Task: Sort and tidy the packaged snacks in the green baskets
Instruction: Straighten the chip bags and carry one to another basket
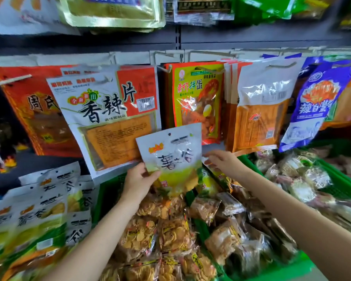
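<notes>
Several white-and-green pouches (34, 216) of one kind stand stacked at the far left, outside the middle green basket (104, 191). A matching pouch (171, 157) is up in the air over that basket, gripped by the left hand (137, 179) — thumb across the front at the lower-left edge, the other fingers hidden behind. The pouch stands upright, its long axis running top to bottom with a slight lean to the right, so nearly all of it lies up and to the right of the grip. Beneath it the basket holds clear-wrapped packs of golden crackers (150, 226) on the left side and browner wrapped snacks (231, 230) on the right.

The right hand (221, 161) reaches in from the right, fingers loosely extended toward the pouch's right edge and the yellow packets (208, 182) behind it; it seems to grasp nothing, though I cannot tell whether the fingertips touch the pouch. A second green basket (344, 179) of wrapped sweets sits further right.

Judging from the matching stack, the held pouch likely belongs leftward — a move toward the gripping hand's own side, which only the left hand is placed to make.
</notes>
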Available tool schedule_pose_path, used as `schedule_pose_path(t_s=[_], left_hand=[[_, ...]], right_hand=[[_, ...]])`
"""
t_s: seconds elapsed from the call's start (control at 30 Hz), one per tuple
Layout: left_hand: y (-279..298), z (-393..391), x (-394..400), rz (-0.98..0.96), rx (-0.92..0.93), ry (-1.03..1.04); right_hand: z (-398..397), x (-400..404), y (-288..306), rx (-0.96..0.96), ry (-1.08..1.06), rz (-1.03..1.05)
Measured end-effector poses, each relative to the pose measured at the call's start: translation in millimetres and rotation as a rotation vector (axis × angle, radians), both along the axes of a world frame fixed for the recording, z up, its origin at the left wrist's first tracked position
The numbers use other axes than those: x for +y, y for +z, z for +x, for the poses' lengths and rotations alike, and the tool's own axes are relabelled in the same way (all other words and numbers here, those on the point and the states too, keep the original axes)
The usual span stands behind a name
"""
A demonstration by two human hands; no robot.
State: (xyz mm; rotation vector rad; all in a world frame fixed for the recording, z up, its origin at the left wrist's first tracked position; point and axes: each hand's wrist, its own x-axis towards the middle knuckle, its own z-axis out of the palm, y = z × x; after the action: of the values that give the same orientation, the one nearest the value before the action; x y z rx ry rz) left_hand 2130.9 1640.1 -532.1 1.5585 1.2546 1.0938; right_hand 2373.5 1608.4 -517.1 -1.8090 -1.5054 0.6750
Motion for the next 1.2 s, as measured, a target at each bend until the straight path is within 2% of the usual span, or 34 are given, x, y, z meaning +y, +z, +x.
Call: schedule_pose_path(t_s=[0.07,0.17,0.37,0.6,0.7,0.8,0.93,1.0,1.13,1.2], left_hand=[[-1.6,-8.7,0.3,0.066,0.043,0.098],[-9.4,-17.7,1.1,0.099,0.152,0.185],[-9.5,-12.5,3.5,0.176,0.262,0.154],[-19.5,-11.6,7.9,0.199,0.265,0.110],[-19.2,-14.4,10.9,0.182,0.260,0.097],[-18.2,-14.2,9.2,0.173,0.251,0.118],[-24.9,-9.5,1.8,0.068,0.110,0.133],[-24.6,-7.4,-10.3,0.044,0.084,0.124],[-7.4,-23.5,-32.7,0.101,0.089,0.050],[1.3,-45.0,-33.0,0.040,0.069,-0.051]], right_hand=[[12.7,9.2,-20.3,-0.211,-0.034,-0.114],[18.9,19.6,-51.6,-0.475,0.061,-0.280],[13.8,54.2,-100.9,-0.534,0.096,-0.375],[5.0,76.4,-145.4,-0.696,-0.082,-0.447],[0.2,68.0,-137.0,-0.751,-0.141,-0.373],[-3.5,55.1,-111.4,-0.704,-0.148,-0.241],[-9.6,28.7,-63.1,-0.443,-0.117,0.021],[-11.1,8.6,-37.4,-0.311,-0.087,0.080],[-14.1,-29.0,-1.3,-0.426,0.044,0.055],[-24.0,-44.7,15.9,-0.490,0.104,0.011]])
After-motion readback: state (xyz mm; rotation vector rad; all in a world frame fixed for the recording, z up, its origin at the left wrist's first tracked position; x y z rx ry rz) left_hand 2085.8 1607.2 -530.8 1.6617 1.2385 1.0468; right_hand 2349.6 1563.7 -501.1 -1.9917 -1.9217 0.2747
